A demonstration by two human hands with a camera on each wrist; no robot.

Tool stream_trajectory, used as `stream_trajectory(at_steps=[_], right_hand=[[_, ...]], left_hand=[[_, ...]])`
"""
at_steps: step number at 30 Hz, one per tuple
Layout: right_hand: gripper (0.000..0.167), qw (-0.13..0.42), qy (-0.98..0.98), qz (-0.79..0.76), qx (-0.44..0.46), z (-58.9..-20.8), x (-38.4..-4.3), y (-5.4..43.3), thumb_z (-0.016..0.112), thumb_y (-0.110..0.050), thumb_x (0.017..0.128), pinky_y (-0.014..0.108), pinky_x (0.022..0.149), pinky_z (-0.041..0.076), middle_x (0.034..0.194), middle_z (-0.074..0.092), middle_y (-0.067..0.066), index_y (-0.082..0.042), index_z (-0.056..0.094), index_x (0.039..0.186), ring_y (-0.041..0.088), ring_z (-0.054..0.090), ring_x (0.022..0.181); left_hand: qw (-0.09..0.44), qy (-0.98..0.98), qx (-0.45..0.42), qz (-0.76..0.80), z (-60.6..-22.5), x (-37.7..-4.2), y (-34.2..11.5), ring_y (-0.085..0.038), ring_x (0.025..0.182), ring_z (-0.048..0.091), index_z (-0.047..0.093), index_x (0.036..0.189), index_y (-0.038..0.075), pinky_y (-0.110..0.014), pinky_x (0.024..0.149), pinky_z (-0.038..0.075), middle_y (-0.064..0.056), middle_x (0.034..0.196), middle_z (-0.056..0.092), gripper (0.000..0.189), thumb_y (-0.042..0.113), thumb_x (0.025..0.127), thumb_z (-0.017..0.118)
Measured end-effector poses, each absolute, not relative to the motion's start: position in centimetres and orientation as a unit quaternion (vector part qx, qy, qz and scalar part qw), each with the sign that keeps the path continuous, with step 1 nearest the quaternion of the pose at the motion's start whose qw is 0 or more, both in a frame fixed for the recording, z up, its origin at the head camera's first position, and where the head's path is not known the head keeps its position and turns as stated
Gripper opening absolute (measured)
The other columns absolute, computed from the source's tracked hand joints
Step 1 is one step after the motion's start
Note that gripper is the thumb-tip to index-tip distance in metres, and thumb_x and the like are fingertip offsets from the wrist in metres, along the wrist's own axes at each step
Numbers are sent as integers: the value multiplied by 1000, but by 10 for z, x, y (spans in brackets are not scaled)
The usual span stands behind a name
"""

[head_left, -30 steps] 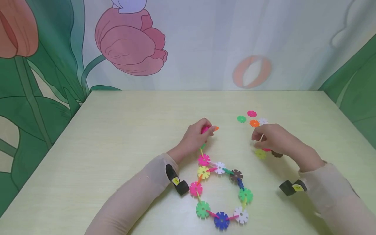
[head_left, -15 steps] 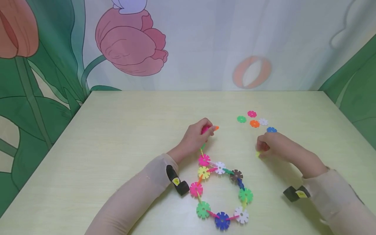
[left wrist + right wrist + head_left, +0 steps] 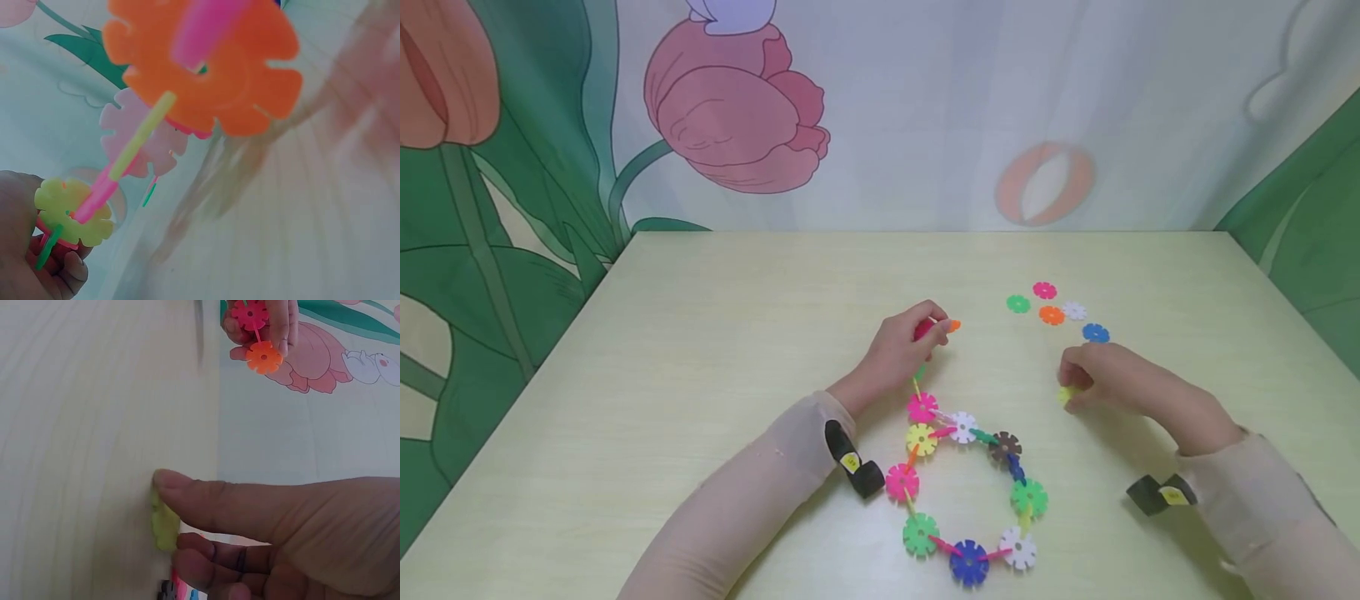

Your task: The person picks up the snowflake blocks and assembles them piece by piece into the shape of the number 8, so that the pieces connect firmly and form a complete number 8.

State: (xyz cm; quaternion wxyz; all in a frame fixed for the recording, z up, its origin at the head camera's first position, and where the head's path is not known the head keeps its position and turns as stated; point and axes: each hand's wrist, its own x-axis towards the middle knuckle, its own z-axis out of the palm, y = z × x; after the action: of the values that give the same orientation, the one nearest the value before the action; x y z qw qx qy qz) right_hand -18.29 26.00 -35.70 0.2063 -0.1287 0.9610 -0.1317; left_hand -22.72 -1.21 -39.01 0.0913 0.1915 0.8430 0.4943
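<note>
My left hand [image 3: 901,346] grips a pink notched snowflake disc [image 3: 251,314], to which an orange snowflake disc [image 3: 264,357] is joined. From this hand a chain of linked discs runs down the table. It starts as a short tail and becomes a ring, with a yellow disc [image 3: 921,439] near the top and a dark blue disc [image 3: 969,563] at the bottom. A large orange disc [image 3: 206,69] fills the top of the left wrist view. To the right, my right hand [image 3: 1108,375] pinches a yellow snowflake disc [image 3: 164,522] on edge between thumb and fingers, close to the tabletop.
Loose discs lie beyond my right hand: green [image 3: 1018,303], pink [image 3: 1045,290], orange [image 3: 1052,315], white [image 3: 1074,310] and blue [image 3: 1096,332]. A brown disc [image 3: 167,590] shows below the right fingers. A flower-printed curtain [image 3: 910,117] hangs behind the pale table [image 3: 737,333].
My right hand has moved down and slightly right, uncovering the white and blue discs, and taken hold of the yellow disc. My left hand has stayed almost in place.
</note>
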Motion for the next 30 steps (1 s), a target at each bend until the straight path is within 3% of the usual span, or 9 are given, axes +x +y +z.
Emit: stream_trajectory(at_steps=[7,14,21,30], right_hand=[[31,212,958,-147,-123,-356,-182,263,81,-19,76,28,67,44,79,54,3,-9,57,91,17,49,78],[14,231,944,-197,-126,-343,-181,266,71,-13,86,27,57,44,71,52,2,-9,57,90,15,49,59],[12,185,923,-291,-173,-336,-193,256,62,-16,93,30,54,50,70,59,4,-5,58,90,16,55,56],[25,121,880,-436,-146,-351,-211,228,59,-8,94,27,62,57,81,67,21,7,54,114,22,67,63]], left_hand=[[89,842,196,495,-390,-227,-12,-19,70,59,58,109,17,-23,65,49,-8,99,70,15,27,99,54],[87,843,204,490,-389,-226,-11,-18,70,59,58,109,15,-22,64,48,-8,98,70,16,27,99,54],[87,845,210,485,-389,-227,-10,-21,71,58,58,109,14,-22,64,46,-8,98,71,16,27,99,54],[89,844,213,484,-389,-226,-11,-18,69,58,59,107,15,-22,64,47,-8,96,70,14,25,99,54]])
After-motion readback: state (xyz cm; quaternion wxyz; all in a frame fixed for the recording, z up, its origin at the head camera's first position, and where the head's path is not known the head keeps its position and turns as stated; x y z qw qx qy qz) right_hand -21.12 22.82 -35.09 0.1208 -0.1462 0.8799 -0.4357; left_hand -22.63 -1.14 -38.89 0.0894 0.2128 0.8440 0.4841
